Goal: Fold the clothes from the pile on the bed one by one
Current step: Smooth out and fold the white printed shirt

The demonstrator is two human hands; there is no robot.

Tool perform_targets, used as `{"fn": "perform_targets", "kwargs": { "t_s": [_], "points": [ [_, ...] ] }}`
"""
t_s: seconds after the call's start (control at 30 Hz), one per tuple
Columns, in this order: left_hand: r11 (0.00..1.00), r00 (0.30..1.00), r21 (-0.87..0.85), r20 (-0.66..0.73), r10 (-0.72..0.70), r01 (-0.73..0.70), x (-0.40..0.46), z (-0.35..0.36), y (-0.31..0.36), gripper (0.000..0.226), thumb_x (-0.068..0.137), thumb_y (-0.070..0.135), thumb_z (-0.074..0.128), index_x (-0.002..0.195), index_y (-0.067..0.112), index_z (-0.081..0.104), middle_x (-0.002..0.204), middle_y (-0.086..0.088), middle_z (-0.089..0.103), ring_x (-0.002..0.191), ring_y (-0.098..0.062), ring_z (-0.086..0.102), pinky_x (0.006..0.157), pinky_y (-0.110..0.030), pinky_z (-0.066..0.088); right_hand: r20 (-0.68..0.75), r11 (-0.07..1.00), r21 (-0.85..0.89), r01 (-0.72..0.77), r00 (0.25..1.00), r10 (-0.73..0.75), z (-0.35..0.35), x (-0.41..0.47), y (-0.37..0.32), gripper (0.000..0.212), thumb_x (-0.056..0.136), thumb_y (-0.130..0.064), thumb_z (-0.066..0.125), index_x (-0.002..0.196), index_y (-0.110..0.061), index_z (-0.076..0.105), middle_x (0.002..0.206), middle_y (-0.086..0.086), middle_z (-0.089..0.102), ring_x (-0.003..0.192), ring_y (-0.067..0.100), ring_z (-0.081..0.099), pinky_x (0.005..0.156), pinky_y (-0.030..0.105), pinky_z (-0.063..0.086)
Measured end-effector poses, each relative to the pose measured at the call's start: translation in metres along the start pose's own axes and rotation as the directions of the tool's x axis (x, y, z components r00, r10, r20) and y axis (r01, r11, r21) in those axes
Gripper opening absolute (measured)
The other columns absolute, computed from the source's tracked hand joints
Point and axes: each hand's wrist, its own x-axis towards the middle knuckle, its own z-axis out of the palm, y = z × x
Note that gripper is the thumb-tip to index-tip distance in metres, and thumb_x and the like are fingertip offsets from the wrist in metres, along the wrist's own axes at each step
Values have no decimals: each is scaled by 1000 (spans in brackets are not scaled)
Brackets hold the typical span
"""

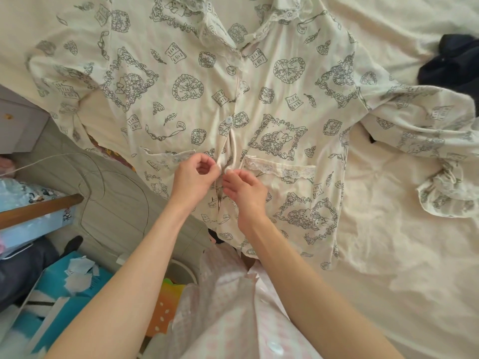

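A cream pyjama shirt (197, 81) with a grey print and lace-trimmed pockets lies spread front-up on the bed, collar at the far side, both sleeves out to the sides. My left hand (193, 174) pinches the left edge of the front placket between the pockets. My right hand (245, 189) pinches the right edge, with a button at its fingertips. One blue-white button (228, 119) above my hands is fastened.
A dark navy garment (451, 63) lies at the bed's far right on the cream sheet (388, 268). Left of the bed are a grey quilted surface with a cord (85, 177), a wooden rail (39, 211) and blue boxes (72, 281).
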Motion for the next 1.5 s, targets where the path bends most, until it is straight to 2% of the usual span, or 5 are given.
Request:
{"fn": "perform_targets", "kwargs": {
  "t_s": [0.3, 0.7, 0.9, 1.3, 1.5],
  "points": [
    [997, 994, 50, 88, 59, -63, -3, -11, 5, 26, 80, 5, 64, 68, 27, 58, 67, 16, 61, 59, 11, 55, 61, -3, 41, 41, 988, -112, 108, 994, -104, 8, 0, -7, 9, 87, -6, 64, 79, -5, 67, 72, 8, 60, 69, 17, 53, 68, 24, 49],
    [996, 996, -70, 69, 57, -52, -6, -6, 3, 32, 84, -6, 59, 78, 25, 55, 78, 8, 62, 67, -2, 61, 71, -26, 54, 136, 946, -287, 148, 984, -113, 0, 10, -8, 10, 87, -1, 61, 87, 0, 71, 75, 11, 65, 69, 18, 57, 67, 23, 52],
    [979, 980, 77, 79, 182, -188, -11, 5, 10, 31, 84, 2, 60, 85, 30, 48, 76, 10, 55, 65, 8, 51, 63, -8, 43, 176, 980, -185, 76, 984, -43, -2, 10, -7, 24, 94, -16, 56, 87, 2, 70, 85, 16, 70, 80, 21, 66, 84, 34, 56],
    [968, 973, 93, 47, 228, -231, -12, 6, 6, 38, 81, 4, 67, 81, 34, 44, 78, 10, 57, 69, 6, 54, 65, -8, 44, 203, 997, -36, -66, 977, 72, -8, 17, -11, 8, 88, -2, 60, 82, 0, 65, 77, 9, 62, 71, 15, 57, 78, 25, 52],
    [940, 952, 155, 63, 299, -305, -15, 6, 4, 28, 86, 9, 63, 94, 24, 41, 79, 11, 54, 68, 6, 54, 62, -6, 45, 209, 960, 194, -203, 965, 162, -4, 12, -8, 6, 90, -1, 56, 88, 2, 60, 96, 17, 57, 90, 24, 53, 95, 31, 45]
  ]
}}
